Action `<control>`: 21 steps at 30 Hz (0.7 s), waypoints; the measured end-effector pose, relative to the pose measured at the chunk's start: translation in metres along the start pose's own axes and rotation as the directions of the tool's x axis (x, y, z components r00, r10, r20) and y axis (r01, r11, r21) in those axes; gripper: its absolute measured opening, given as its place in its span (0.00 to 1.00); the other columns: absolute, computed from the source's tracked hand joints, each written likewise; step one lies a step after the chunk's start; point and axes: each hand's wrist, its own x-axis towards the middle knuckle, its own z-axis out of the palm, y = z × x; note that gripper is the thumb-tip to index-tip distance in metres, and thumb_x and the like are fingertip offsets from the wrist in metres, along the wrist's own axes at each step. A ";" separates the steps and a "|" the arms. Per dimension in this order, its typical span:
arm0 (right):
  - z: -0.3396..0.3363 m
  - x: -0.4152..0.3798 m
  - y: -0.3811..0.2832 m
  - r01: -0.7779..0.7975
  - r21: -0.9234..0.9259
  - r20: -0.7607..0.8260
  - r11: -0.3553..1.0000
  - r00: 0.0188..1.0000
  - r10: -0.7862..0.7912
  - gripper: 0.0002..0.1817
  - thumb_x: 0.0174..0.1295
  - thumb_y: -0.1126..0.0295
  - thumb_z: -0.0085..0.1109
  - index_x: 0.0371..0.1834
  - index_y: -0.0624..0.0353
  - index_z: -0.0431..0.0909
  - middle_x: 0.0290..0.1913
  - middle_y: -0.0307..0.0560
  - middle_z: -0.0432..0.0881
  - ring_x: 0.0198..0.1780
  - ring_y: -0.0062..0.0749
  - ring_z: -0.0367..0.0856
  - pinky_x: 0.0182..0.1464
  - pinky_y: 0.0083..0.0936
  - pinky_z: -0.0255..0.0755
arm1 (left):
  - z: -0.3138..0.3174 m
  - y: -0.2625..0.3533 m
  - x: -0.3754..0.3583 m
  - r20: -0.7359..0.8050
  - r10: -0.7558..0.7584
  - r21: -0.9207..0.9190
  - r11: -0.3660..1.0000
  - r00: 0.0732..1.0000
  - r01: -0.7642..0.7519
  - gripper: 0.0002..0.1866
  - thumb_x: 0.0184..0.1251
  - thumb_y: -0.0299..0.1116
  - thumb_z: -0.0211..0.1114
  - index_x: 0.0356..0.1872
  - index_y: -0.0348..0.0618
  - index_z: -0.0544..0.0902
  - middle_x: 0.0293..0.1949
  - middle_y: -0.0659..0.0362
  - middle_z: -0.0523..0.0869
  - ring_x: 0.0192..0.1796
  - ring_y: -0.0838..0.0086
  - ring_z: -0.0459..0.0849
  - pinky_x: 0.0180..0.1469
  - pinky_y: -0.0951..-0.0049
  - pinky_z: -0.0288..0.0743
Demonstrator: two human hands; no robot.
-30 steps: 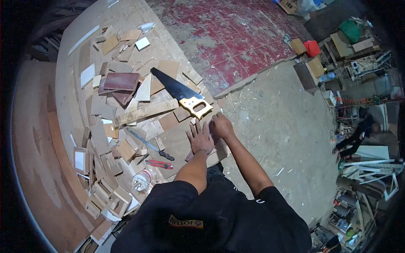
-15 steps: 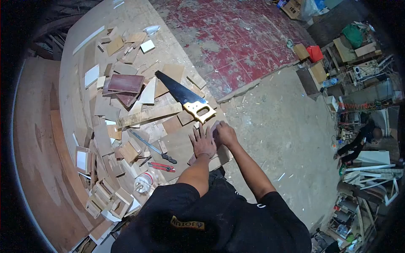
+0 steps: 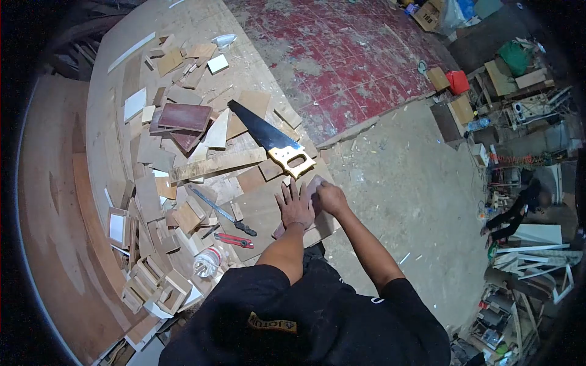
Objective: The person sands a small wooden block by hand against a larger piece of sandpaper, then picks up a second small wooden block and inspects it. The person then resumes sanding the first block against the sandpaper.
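Note:
My left hand (image 3: 297, 209) lies flat with fingers spread on a narrow reddish-brown board (image 3: 314, 184) near the bench corner. Beside it, my right hand (image 3: 331, 199) is closed at the board's right edge; what its fingers hold is hidden. Just beyond my hands rests a handsaw (image 3: 268, 139) with a yellowish handle, its dark blade angled away to the left. To the left of my left forearm are a thin saw (image 3: 223, 211) with a black handle and a red utility knife (image 3: 234, 240).
Wood offcuts, including a dark red block (image 3: 184, 117) and a long strip (image 3: 218, 165), cover the workbench (image 3: 244, 49). A clear jar (image 3: 207, 261) stands at the near left. On the right, a person (image 3: 519, 210) is beside stacked materials, across the concrete floor (image 3: 403, 183).
My right hand has shifted slightly right and down, showing more of the reddish-brown board between my hands. My left hand stays flat. The person at the right has changed posture.

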 end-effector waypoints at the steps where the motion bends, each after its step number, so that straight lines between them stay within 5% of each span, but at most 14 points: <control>1: 0.002 0.007 0.002 0.007 0.001 0.002 1.000 1.000 -0.007 0.09 0.55 0.66 0.59 0.31 0.61 0.78 0.36 0.56 0.77 0.37 0.53 0.81 0.40 0.46 0.77 | 0.000 -0.001 -0.001 -0.019 0.012 0.008 1.000 1.000 -0.012 0.38 0.67 0.47 0.53 0.77 0.57 0.54 0.79 0.48 0.44 0.79 0.43 0.39 0.75 0.34 0.34; 3: 0.008 0.022 0.004 0.086 -0.011 -0.294 0.996 0.952 -0.086 0.10 0.56 0.71 0.57 0.39 0.62 0.80 0.36 0.57 0.77 0.39 0.52 0.81 0.39 0.44 0.77 | -0.006 0.000 -0.003 0.004 0.002 0.001 1.000 1.000 -0.002 0.38 0.67 0.47 0.53 0.77 0.57 0.54 0.79 0.47 0.44 0.79 0.42 0.39 0.75 0.34 0.34; 8: 0.027 0.002 -0.004 0.049 0.069 -0.452 0.996 0.892 -0.013 0.08 0.53 0.70 0.60 0.34 0.59 0.77 0.36 0.55 0.76 0.37 0.53 0.80 0.36 0.44 0.76 | 0.008 -0.004 0.002 -0.019 0.006 0.002 1.000 1.000 -0.006 0.37 0.68 0.48 0.52 0.78 0.56 0.53 0.79 0.48 0.43 0.79 0.43 0.39 0.75 0.35 0.33; 12: 0.020 -0.014 0.000 0.001 0.035 -0.282 0.999 0.959 0.009 0.07 0.53 0.67 0.62 0.28 0.58 0.79 0.32 0.53 0.78 0.35 0.53 0.81 0.37 0.45 0.77 | -0.002 -0.002 0.000 0.038 -0.010 0.016 1.000 0.999 0.009 0.37 0.70 0.50 0.50 0.78 0.57 0.52 0.80 0.52 0.40 0.80 0.46 0.39 0.75 0.36 0.33; 14: 0.013 -0.012 0.005 -0.027 -0.122 0.180 0.992 0.982 0.049 0.11 0.55 0.65 0.59 0.35 0.62 0.80 0.39 0.56 0.80 0.39 0.53 0.82 0.42 0.45 0.79 | 0.003 -0.003 0.001 0.025 -0.006 0.003 1.000 1.000 0.006 0.37 0.70 0.50 0.51 0.78 0.57 0.52 0.80 0.51 0.40 0.79 0.46 0.39 0.75 0.36 0.34; 16: -0.009 -0.005 -0.006 0.004 -0.085 0.123 0.996 0.992 0.007 0.09 0.55 0.66 0.58 0.32 0.62 0.78 0.38 0.56 0.80 0.37 0.54 0.82 0.40 0.45 0.78 | 0.005 -0.003 0.002 -0.002 -0.001 0.029 1.000 1.000 0.001 0.37 0.70 0.50 0.51 0.78 0.56 0.52 0.80 0.51 0.41 0.79 0.45 0.39 0.75 0.35 0.35; 19: -0.004 0.016 -0.003 0.102 -0.016 -0.332 0.995 0.938 -0.102 0.08 0.52 0.70 0.60 0.32 0.61 0.75 0.36 0.57 0.77 0.40 0.53 0.81 0.39 0.44 0.77 | 0.003 -0.002 0.000 -0.022 0.013 0.002 1.000 1.000 -0.013 0.37 0.68 0.47 0.53 0.77 0.55 0.54 0.79 0.47 0.42 0.79 0.42 0.41 0.74 0.33 0.35; 21: 0.009 0.019 0.000 0.069 0.002 -0.327 0.998 0.943 -0.065 0.08 0.53 0.70 0.60 0.33 0.62 0.75 0.36 0.57 0.76 0.40 0.53 0.81 0.40 0.43 0.77 | 0.001 0.000 -0.001 -0.020 0.012 0.003 1.000 1.000 -0.012 0.37 0.68 0.46 0.53 0.77 0.55 0.54 0.79 0.47 0.42 0.78 0.42 0.41 0.74 0.33 0.35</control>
